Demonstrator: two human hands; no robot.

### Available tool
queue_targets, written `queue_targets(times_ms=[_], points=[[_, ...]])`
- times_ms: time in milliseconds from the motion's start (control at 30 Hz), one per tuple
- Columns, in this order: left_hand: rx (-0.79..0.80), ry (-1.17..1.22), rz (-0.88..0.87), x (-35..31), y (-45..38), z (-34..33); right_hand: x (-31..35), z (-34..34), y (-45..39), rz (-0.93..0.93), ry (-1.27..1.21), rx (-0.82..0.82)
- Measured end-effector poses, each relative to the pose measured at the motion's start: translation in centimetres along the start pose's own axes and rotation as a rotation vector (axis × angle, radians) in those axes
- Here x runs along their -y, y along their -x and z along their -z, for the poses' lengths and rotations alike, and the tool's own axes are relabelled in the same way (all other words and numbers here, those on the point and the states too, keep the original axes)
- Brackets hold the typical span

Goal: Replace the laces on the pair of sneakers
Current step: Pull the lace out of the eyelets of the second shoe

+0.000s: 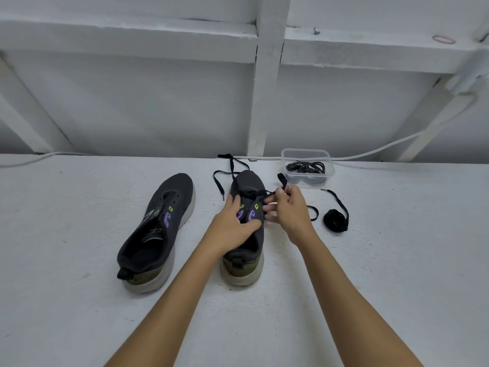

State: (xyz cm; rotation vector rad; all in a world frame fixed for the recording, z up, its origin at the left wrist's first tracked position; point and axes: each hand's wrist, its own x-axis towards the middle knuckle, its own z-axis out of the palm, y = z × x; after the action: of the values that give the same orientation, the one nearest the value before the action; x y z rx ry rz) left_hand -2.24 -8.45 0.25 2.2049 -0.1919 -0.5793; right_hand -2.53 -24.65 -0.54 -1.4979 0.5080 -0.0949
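Steadying the right shoe, the left hand lies flat; the right hand pinches the lace to thread it.

Two dark sneakers, one half-laced

The left sneaker lies unlaced; the right sneaker carries a black lace through its front eyelets (ends trailing loose). A coiled black lace lies further right.

White tabletop bearing two dark sneakers: the unlaced sneaker lies left of the partly laced sneaker. Right of the latter lie a coiled black lace and, farther back, a clear container of laces.
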Motion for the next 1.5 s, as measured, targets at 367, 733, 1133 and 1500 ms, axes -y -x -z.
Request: queue_targets(times_ms=[367,733,1133,1500], points=[[-0.270,0.024,-0.166,-0.7,-1.6,2.3,-0.7,0.5,0.5,-0.049,-0.066,-0.001],[-0.152,-0.176,-0.170,-1.2,-3.7,2.6,-0.8,0.6,0.3,-0.084,-0.078,0.042],[-0.233,-0.173,-0.300,-0.7,-3.5,2.1,-1.5,0.7,0.2,-0.095,-0.140,0.038],[-0.251,-0.287,-0.304,-0.7,-4.1,1.4,-0.8,0.0,0.4,-0.022,-0.069,-0.020]])
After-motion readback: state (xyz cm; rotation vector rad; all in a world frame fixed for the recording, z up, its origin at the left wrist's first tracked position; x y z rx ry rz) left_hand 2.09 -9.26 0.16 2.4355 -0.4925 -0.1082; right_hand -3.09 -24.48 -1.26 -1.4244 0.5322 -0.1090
